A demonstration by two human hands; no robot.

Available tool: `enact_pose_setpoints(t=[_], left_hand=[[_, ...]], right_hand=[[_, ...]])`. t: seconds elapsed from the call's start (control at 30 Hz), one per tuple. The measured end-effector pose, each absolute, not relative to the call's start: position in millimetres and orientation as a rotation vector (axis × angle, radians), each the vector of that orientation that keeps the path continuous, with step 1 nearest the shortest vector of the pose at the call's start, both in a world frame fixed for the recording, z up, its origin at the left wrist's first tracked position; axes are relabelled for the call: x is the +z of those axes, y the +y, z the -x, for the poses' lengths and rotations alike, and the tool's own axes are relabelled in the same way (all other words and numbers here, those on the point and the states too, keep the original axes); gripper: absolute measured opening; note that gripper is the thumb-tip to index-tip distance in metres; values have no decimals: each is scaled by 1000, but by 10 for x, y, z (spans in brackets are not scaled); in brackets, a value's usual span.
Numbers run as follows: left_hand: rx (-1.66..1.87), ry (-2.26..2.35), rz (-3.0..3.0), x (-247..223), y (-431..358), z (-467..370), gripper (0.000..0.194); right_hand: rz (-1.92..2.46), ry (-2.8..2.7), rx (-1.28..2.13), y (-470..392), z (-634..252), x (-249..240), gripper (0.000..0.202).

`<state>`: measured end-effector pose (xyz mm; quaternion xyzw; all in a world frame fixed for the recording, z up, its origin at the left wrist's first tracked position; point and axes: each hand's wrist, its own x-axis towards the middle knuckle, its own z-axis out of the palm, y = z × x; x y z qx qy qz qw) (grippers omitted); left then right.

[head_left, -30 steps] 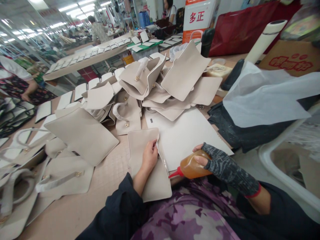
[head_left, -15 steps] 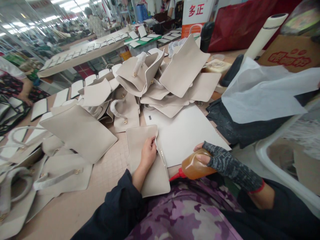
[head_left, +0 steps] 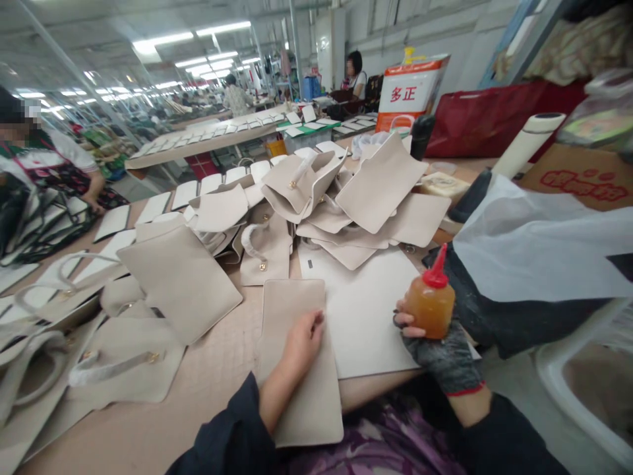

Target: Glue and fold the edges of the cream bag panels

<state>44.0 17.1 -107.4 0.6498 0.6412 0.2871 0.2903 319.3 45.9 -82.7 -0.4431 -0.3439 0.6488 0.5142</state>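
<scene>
A long beige panel point(head_left: 297, 409) lies at the table's front edge. My bare left hand point(head_left: 304, 340) rests on its right side with the fingers curled together; whatever they pinch is too small to make out. In my right hand point(head_left: 425, 330), which wears a grey fingerless glove, is a bottle point(head_left: 431, 303) of amber liquid, upright with its red nozzle pointing up. A large white sheet point(head_left: 366, 330) lies flat between the two hands. Beyond it is a heap of beige bag pieces point(head_left: 380, 181), some with wrapped handles and gold fittings.
More bag pieces point(head_left: 180, 284) cover the left of the table. White sheeting point(head_left: 534, 244) over black material lies at the right, near a pale thermos point(head_left: 529, 145). A white and orange can point(head_left: 413, 92) stands behind. A person point(head_left: 54, 158) works at the far left.
The bottle has gone from tilted, nozzle low over the panel's edge, to upright farther right. The panel's right edge, formerly lifted, lies flat under my left hand. The view has tilted up.
</scene>
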Motion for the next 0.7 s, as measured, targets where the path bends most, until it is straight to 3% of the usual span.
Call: enact_pose_setpoints(t=[0.1, 0.3, 0.4, 0.53, 0.7], left_hand=[[621, 1683, -1923, -1004, 77, -435, 42], [487, 1532, -2070, -767, -27, -295, 63], [738, 1796, -1975, -652, -97, -36, 62], [1059, 2170, -1290, -673, -297, 301, 66], [1172, 1472, -803, -728, -516, 298, 47]], right_hand=[[758, -460, 1769, 608, -3005, -912, 35], [786, -422, 1831, 594, -2950, -1066, 32], [840, -358, 1795, 550, -2940, -1037, 28], [875, -382, 1743, 612, -2840, -909, 28], [1177, -911, 1485, 851, -2887, -1009, 47]])
